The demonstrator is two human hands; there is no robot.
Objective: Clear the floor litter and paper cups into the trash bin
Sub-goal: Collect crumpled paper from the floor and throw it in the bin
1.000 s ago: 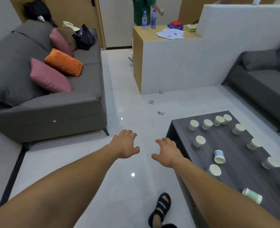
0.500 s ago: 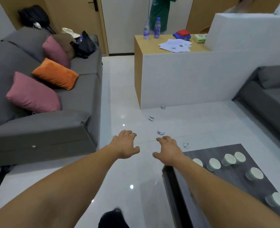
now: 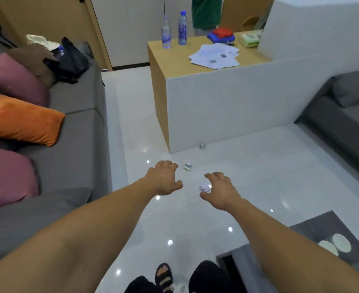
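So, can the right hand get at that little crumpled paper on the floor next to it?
Probably yes. The right hand is open and empty, the crumpled paper shows just beside its thumb, and only bare floor surrounds it. How far above the floor the hand hangs is unclear.

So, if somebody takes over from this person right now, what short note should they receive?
Left hand: open, holds nothing.
Right hand: open, holds nothing, held out toward the nearest scrap on the floor.
Second scrap lies beyond it; third scrap at the foot of the counter.
Paper cups stand on the dark table.
Trash bin: not in view.
Done: nothing seen collected.
Left: three scraps, all cups.
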